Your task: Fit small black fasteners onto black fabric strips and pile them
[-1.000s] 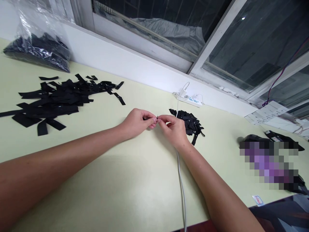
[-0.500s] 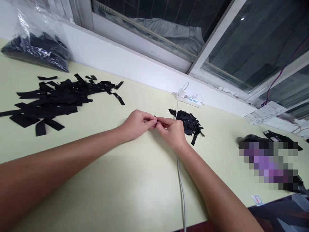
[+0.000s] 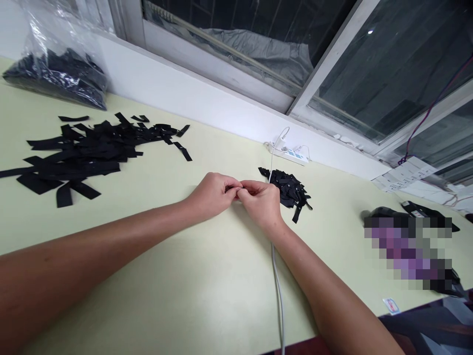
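Observation:
My left hand [image 3: 214,196] and my right hand [image 3: 261,201] meet at the fingertips above the middle of the table. Both are closed in a pinch on a small black strip [image 3: 229,189], which the fingers hide almost wholly. Just beyond my right hand lies a compact pile of short black strips [image 3: 290,190], some with small shiny dots. To the left, a larger heap of loose, flat black strips [image 3: 92,148] spreads over the pale yellow table [image 3: 166,296].
A clear plastic bag [image 3: 59,74] of black pieces stands back left by the wall. A white power strip [image 3: 290,154] sits by the wall; its cable [image 3: 283,301] runs under my right arm. At right lie a blurred purple and black item [image 3: 402,246] and a small card [image 3: 391,305].
My left hand has dipped slightly and its fingers have closed in on my right fingertips. The black tip that stuck up between them is now covered.

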{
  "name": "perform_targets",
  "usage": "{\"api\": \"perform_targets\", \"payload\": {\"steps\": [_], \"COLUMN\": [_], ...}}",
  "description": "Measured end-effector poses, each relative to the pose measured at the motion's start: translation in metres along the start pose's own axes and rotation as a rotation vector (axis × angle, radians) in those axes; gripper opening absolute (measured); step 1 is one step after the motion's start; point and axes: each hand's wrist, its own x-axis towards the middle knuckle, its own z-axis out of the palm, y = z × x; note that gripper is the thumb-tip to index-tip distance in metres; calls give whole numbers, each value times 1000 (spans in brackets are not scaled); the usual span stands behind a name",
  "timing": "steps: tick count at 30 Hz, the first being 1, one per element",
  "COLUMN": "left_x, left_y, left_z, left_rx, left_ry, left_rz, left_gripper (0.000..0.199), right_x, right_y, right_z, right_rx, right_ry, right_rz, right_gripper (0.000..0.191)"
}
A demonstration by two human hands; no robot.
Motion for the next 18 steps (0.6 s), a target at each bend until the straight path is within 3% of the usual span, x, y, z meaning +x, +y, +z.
{"api": "perform_targets", "payload": {"steps": [8,13,18], "left_x": [0,3,6], "left_y": [-4,-9,-12], "left_z": [1,1,0], "left_rx": [-21,24,-81], "left_ry": [-15,19,19], "left_rz": [22,-31,-85], "left_gripper": [25,21,18], "right_x": [1,2,4], "right_y": [3,5,7], "right_z": [1,0,-4], "right_rx": [-33,-28,-60], "right_ry": [23,-27,-37], "right_rz": [20,-59,-124], "right_gripper": [22,24,23]}}
